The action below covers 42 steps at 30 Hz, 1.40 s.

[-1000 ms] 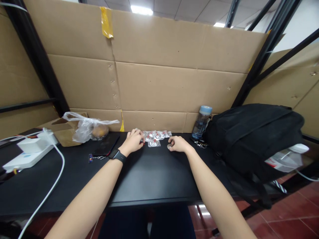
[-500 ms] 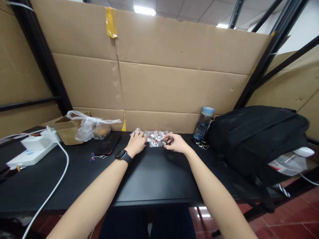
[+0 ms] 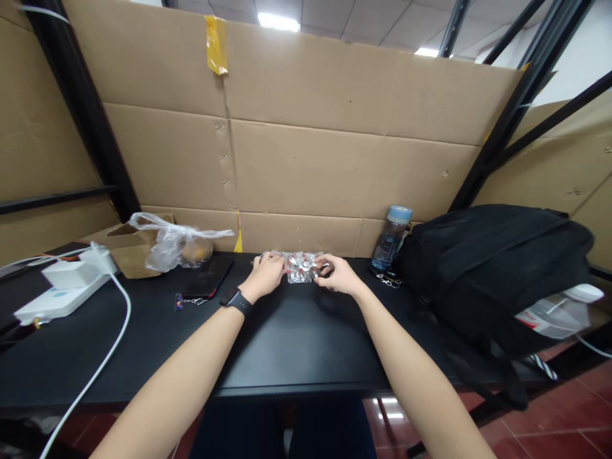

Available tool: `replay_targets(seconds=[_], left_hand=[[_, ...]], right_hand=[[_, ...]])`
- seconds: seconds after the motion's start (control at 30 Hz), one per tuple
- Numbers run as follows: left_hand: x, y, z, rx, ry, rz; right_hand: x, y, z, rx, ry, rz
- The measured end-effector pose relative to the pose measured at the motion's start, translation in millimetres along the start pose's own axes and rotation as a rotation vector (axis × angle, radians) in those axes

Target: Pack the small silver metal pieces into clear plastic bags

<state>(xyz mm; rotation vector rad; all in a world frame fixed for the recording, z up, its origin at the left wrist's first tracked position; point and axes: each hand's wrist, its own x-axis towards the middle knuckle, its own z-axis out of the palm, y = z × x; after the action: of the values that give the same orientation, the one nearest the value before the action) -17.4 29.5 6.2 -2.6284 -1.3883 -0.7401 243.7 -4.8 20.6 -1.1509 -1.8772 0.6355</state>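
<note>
Small clear plastic packets (image 3: pixel 299 275) with shiny silver and red contents lie in a cluster at the back of the black table, against the cardboard. What exactly they contain is too small to make out. My left hand (image 3: pixel 266 274), a dark watch (image 3: pixel 236 299) on its wrist, rests palm down over the cluster's left end, fingers stretched across the packets. At the right end my right hand (image 3: pixel 338 275) has thumb and fingers curled round a clear, shiny packet (image 3: pixel 315 272). Its fingers partly cover that packet.
Left are a power strip (image 3: pixel 62 296) with a white cable, a paper bag (image 3: pixel 131 255), a knotted plastic bag (image 3: pixel 165 245) and a dark flat item (image 3: pixel 208 277) with a keychain. Right stand a water bottle (image 3: pixel 391 239) and a black backpack (image 3: pixel 482 268). Cardboard (image 3: pixel 306 172) walls the back.
My left hand has shifted slightly right over the packets, covering more of the left end. My right hand stays at almost the same place with its fingers round the packet.
</note>
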Motion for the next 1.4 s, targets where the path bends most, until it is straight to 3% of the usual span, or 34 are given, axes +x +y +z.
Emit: replay_targets(seconds=[0.17, 0.27, 0.4, 0.67, 1.13, 1.4], left_hand=[[7, 18, -13, -0.43, 0.131, 0.03], [8, 30, -17, -0.531, 0.223, 0.045], [7, 39, -17, -0.509, 0.301, 0.037], [3, 54, -19, -0.401, 0.298, 0.037], [-1, 62, -19, -0.266, 0.357, 0.003], [1, 60, -11, -0.475, 0.345, -0.005]], right_hand=[[3, -11, 10, 0.263, 0.116, -0.006], [1, -20, 18, 0.425, 0.141, 0.03], [-2, -26, 25, 0.573, 0.111, 0.035], [-3, -29, 28, 0.777, 0.102, 0.058], [-2, -30, 30, 0.781, 0.118, 0.072], [-2, -26, 33, 0.744, 0.127, 0.082]])
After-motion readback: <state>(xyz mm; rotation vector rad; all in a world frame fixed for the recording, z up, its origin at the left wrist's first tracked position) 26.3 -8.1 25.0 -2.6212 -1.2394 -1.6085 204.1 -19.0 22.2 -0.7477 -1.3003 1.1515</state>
